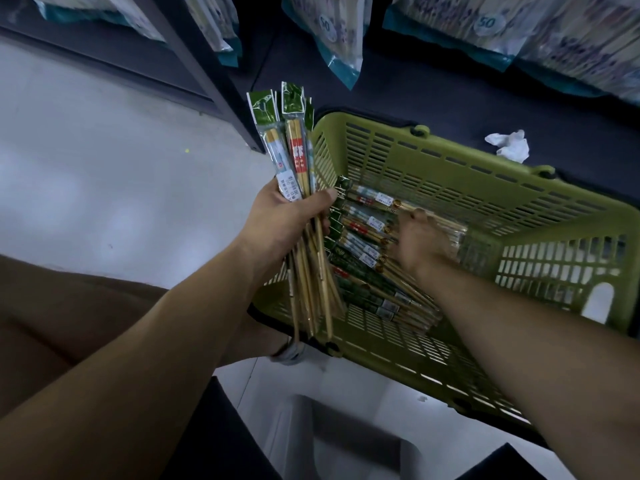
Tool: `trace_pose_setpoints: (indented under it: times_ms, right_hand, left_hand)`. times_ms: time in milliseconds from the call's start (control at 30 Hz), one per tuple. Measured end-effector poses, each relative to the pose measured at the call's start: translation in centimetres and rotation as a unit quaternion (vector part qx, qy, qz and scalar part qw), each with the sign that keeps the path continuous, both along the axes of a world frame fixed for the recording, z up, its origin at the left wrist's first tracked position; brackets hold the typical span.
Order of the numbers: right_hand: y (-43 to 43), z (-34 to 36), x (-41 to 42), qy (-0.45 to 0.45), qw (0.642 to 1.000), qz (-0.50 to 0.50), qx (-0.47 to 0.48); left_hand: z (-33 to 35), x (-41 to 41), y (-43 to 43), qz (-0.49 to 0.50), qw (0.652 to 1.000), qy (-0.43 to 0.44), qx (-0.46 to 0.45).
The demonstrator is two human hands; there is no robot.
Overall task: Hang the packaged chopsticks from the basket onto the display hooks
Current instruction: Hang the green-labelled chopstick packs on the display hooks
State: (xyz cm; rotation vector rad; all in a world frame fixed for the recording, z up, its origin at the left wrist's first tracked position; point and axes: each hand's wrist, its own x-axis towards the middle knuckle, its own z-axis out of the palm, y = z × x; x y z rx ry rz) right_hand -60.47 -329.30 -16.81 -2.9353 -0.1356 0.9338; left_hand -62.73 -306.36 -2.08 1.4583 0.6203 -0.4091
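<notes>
Head view: chopstick packs, some in hand and some in the basket.

The left hand grips a bundle of chopstick packs, long axis running near to far, green header cards at the far end. Their white price labels are too small to read. More packs lie flat in the green basket, headers to the left, tips toward the near right. The right hand touches them; whether it grips one, I cannot tell. Far off, hanging bags carry round stickers reading "50". Crumpled white paper lies beyond the basket.
</notes>
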Motion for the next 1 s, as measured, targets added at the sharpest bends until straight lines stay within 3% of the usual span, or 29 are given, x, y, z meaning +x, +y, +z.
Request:
trace_pose_setpoints:
  times_ms: [167,367,500,667,867,1000]
  right_hand:
    - [0.0,0.0,0.7,0.006,0.997,0.079,-0.026]
    - [-0.6,0.6,0.7,0.002,0.995,0.096,-0.022]
    - [-1.1,2.5,1.6,0.02,0.996,0.001,0.09]
    - [-1.4,8.7,1.9,0.078,0.955,-0.062,0.281]
    - [-0.8,18.6,0.7,0.068,0.918,-0.079,0.382]
    - [-0.5,24.4,-0.6,0.033,0.913,-0.065,0.401]
  left_hand:
    - [0.0,0.0,0.2,0.004,1.0,-0.002,-0.004]
    - [0.2,-0.1,0.1,0.015,1.0,0.0,-0.005]
    - [0.5,-0.1,-0.2,0.025,0.999,0.006,-0.026]
    - [1.6,0.1,-0.9,0.048,0.995,0.044,-0.072]
    - [4.4,-0.9,-2.8,0.033,0.992,0.018,-0.124]
    - [8.2,-1.6,-4.7,0.029,0.981,-0.027,-0.189]
